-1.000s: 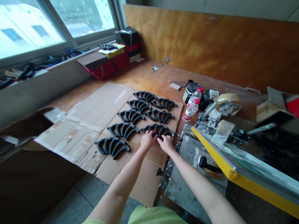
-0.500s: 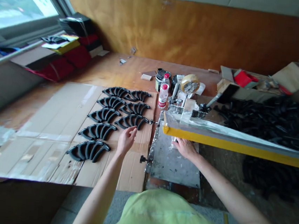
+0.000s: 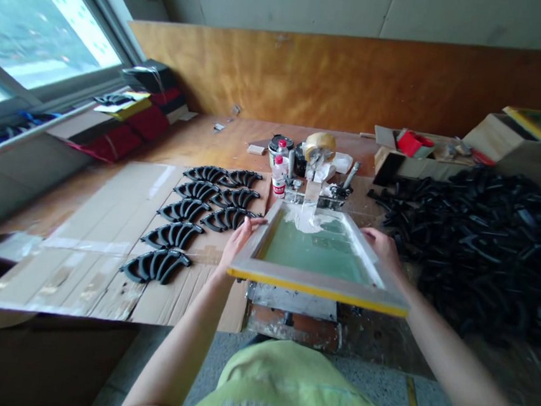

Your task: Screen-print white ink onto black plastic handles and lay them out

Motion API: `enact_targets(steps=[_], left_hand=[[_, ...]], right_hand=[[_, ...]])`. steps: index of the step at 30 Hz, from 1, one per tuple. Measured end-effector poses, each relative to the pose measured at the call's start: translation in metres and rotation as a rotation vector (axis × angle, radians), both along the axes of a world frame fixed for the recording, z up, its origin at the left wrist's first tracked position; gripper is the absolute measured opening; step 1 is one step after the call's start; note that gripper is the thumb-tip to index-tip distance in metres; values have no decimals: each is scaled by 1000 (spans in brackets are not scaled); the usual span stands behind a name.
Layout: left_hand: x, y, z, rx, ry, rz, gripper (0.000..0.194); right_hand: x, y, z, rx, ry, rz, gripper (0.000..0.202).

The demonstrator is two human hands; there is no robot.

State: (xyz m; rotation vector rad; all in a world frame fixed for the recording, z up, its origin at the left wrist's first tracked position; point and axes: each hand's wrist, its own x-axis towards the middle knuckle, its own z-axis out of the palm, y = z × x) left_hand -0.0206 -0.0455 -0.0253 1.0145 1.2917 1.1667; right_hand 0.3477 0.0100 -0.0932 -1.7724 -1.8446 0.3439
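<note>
A screen-printing frame [image 3: 311, 280], with a green mesh [image 3: 311, 251] and a yellow front edge, is held up at a tilt over the grey metal base plate [image 3: 289, 304]. My left hand [image 3: 239, 241] grips its left side, fingers on the rim. At its right side my right hand [image 3: 383, 247] has hold of the frame, its fingers partly hidden. The frame's far end meets a metal clamp [image 3: 294, 197], where white tape covers part of the mesh. Rows of curved black pieces [image 3: 172, 235] lie on cardboard left of my left hand.
A large heap of black pieces [image 3: 488, 230] covers the right side. Two red-capped bottles [image 3: 278, 181], a tub [image 3: 280, 145] and a tape roll [image 3: 320, 147] stand behind the clamp. Boxes [image 3: 446, 169] stand back right; the cardboard [image 3: 100, 231] spreads left.
The frame has come down from a steep, skewed tilt to a flatter one. My right hand has left the base plate for its right side; my left hand has moved onto its left side.
</note>
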Motion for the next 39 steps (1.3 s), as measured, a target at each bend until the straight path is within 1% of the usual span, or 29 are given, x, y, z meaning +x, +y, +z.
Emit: enact_targets(steps=[1,2,4,5,6,7,8,9,10,12,14,16,18,19,20,22,24,26,27,28,31,32,33,36,37,39], left_hand=[[-3,-9,-13,-75,38,-26,62],[-6,-16,-28,-140,65,-51,62],[-6,-27,-57,-215,74,-66,71],[-5,-30,-71,-229,67,-57,77],[-2,-31,-84,-235,59,-41,83],[0,-32,-95,-237,53,-20,86],[3,-32,-105,-238,46,-1,87],[5,-31,-112,-236,41,13,86],[6,-31,-118,-231,40,19,84],[6,-29,-127,-219,48,22,79],[4,-29,-131,-211,68,16,76],[3,-29,-133,-215,84,12,74],[2,-31,-134,-220,102,12,72],[2,-31,-133,-221,114,10,70],[2,-32,-134,-219,125,8,69],[2,-32,-134,-210,143,3,68],[1,-33,-136,-199,149,-4,68],[1,-34,-137,-186,145,-8,67],[1,-34,-136,-181,138,-8,67],[2,-34,-135,-178,128,-4,66],[4,-35,-130,-191,81,13,69],[4,-35,-128,-200,64,19,72],[5,-35,-127,-207,50,26,74],[6,-34,-123,-213,31,35,77],[6,-34,-121,-212,32,36,78],[5,-34,-114,-220,33,31,79]], right_hand=[[-1,9,5,43,14,13,30],[-9,18,10,103,23,51,31],[-40,37,18,248,-4,168,41],[-60,46,21,303,-48,229,49],[-80,54,22,324,-107,278,55],[-98,60,23,311,-172,320,57],[-113,65,23,266,-236,357,54],[-124,69,22,197,-295,393,46],[-130,71,21,118,-345,423,37],[-132,73,20,-12,-400,445,20],[-126,71,20,-50,-406,403,16],[-119,66,19,-37,-412,341,16],[-116,56,15,-18,-441,339,14],[-116,49,12,-6,-450,376,14],[-115,41,9,12,-451,442,14],[-113,24,4,57,-426,629,17],[-108,12,3,83,-390,815,20],[-102,9,6,69,-360,928,18],[-101,10,8,54,-346,936,16],[-100,13,9,45,-332,907,13],[-103,17,5,91,-308,725,10],[-105,16,1,122,-305,694,12],[-105,13,-4,150,-302,696,15],[-102,4,-10,170,-270,792,15],[-102,5,-9,159,-249,800,12],[-104,16,0,129,-196,747,13]])
